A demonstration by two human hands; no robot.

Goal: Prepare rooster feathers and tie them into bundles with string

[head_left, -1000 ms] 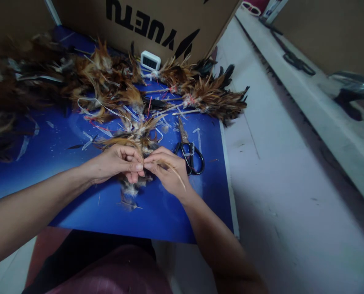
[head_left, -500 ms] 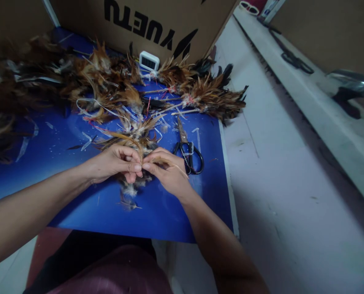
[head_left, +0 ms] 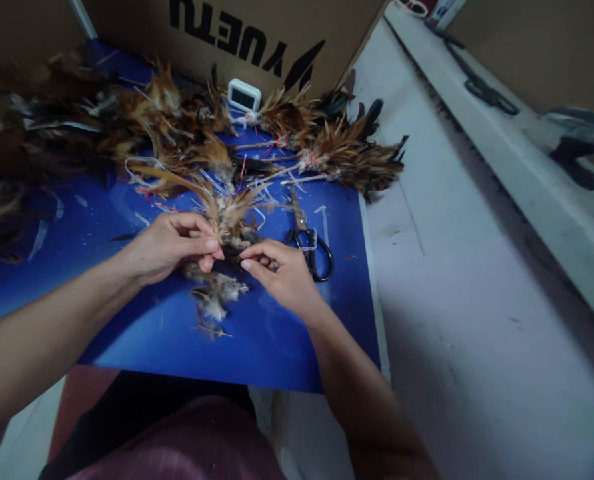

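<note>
My left hand (head_left: 179, 245) is closed in a pinch on the base of a long tan feather (head_left: 177, 179), which curves up and away to the left. My right hand (head_left: 279, 272), a little apart from it, has thumb and index finger pinched together beside a loose heap of brown and grey feathers (head_left: 234, 217). What those fingertips hold, if anything, is too small to make out. Small fluffy grey feathers (head_left: 214, 303) lie on the blue table top just in front of my hands. Black-handled scissors (head_left: 309, 250) rest to the right of my right hand, blades pointing away.
Tied brown feather bundles on thin sticks (head_left: 347, 157) lie at the back right. A larger feather pile (head_left: 91, 113) covers the back left. A small white digital timer (head_left: 244, 95) stands before a cardboard box (head_left: 257, 33). Clear strips of tape (head_left: 39, 240) are scattered on the blue table (head_left: 277, 353).
My hands have drawn apart, the right one moving slightly right. The long feather in my left hand now points up and left, and the piece that lay across my right hand no longer shows there.
</note>
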